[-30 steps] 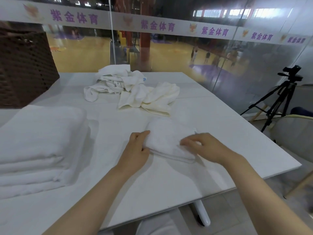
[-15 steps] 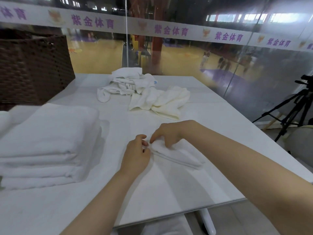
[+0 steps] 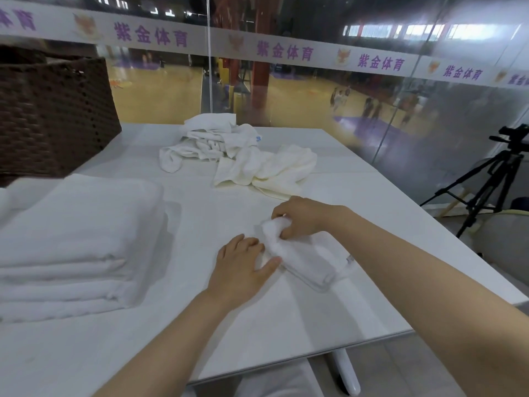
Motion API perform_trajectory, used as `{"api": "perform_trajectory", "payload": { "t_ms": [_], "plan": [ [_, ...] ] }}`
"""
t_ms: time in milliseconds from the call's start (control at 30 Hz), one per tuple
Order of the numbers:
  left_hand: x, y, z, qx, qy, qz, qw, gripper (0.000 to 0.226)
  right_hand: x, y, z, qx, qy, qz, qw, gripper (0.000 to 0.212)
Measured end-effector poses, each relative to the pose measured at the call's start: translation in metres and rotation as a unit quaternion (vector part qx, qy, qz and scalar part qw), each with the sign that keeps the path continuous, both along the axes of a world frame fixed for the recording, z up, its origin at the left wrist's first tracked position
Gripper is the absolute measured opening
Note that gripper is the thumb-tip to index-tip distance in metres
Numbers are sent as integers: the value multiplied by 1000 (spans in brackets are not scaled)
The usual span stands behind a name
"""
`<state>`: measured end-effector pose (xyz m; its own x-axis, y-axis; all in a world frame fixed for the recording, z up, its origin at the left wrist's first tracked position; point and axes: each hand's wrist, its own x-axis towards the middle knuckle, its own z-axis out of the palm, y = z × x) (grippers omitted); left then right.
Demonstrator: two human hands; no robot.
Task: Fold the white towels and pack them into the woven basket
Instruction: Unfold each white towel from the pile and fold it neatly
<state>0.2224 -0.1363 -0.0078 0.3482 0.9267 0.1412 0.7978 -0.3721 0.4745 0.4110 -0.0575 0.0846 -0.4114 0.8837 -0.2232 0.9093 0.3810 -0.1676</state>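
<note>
Towel in hand: a small white terry towel (image 3: 303, 259) folded into a narrow, thick oblong, lying on the white table (image 3: 286, 325) near its right front edge; its layered edges show along the near long side, and a small tag sticks out at its right end.
Lifted end: the left end of this towel is raised off the table and bunched into a soft hump, while the rest lies flat.
Right hand: the right hand (image 3: 297, 216) reaches across from the right, fingers curled down and pinching the raised end of the small towel.
Left hand: the left hand (image 3: 240, 265) lies palm down on the table just beside the towel's left end, fingers straight and close together, thumb spread out and touching the towel's near edge.
Folded stack: a pile of large white folded towels (image 3: 71, 242), thick and neatly squared, sits on the left part of the table, well apart from the hands.
Unfolded heap: a loose tangle of crumpled white and cream towels (image 3: 237, 159) lies at the far middle of the table.
Basket: a dark brown woven basket (image 3: 54, 116) stands at the far left corner, behind the stack; its inside is hidden.
Background: a black camera tripod (image 3: 486, 181) stands on the floor to the right of the table.
</note>
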Motion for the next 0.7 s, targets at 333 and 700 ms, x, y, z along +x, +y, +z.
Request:
{"api": "perform_trajectory", "payload": {
  "t_ms": [333,700],
  "plan": [
    [13,1,23,-115,-191,81,971,40,0,-1,21,113,235,-78,962,24],
    [-53,32,86,-34,-33,97,994,35,-12,-10,86,22,281,-79,956,22]
  ]
}}
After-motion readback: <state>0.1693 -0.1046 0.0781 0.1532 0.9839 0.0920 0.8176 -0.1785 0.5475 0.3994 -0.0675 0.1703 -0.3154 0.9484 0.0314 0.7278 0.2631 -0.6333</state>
